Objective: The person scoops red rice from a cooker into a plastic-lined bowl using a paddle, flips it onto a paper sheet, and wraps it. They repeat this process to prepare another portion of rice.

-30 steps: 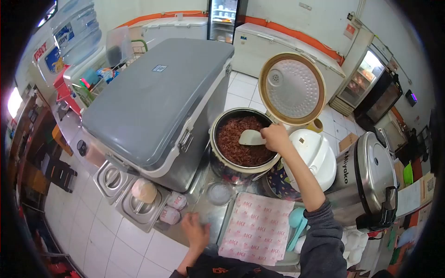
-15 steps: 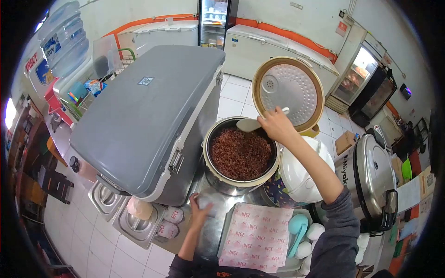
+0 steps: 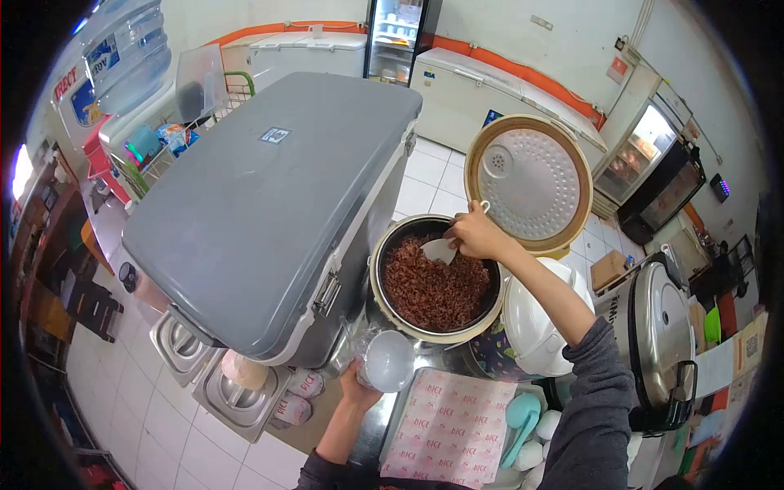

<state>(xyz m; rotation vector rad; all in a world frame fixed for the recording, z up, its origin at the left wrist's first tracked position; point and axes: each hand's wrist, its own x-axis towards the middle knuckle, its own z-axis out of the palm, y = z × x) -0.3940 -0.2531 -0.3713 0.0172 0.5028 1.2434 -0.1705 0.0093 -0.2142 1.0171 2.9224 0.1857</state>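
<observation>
My right hand (image 3: 477,235) grips a pale rice paddle (image 3: 440,251), its blade pushed into the reddish-brown rice (image 3: 437,290). That rice fills a dark pot inside a round rice cooker (image 3: 384,312), whose dimpled lid (image 3: 535,184) stands raised behind. In my left hand (image 3: 358,387) is a small translucent round bowl (image 3: 389,362), held just in front of the cooker. Clear, crinkled plastic shows at the bowl's left edge. Nearest below it is a tray lined with printed paper (image 3: 452,426).
A big grey cooler box (image 3: 269,204) stands left of the rice cooker. On the right are a white-lidded container (image 3: 531,314) and a steel cooker (image 3: 657,327). A turquoise scoop (image 3: 523,425) lies beside several white wrapped balls (image 3: 529,454). Lidded steel pans (image 3: 237,400) sit at lower left.
My right hand has lowered the paddle from above the pot into the rice. The bowl, blurred earlier, now shows clearly in my left hand. The view has shifted slightly.
</observation>
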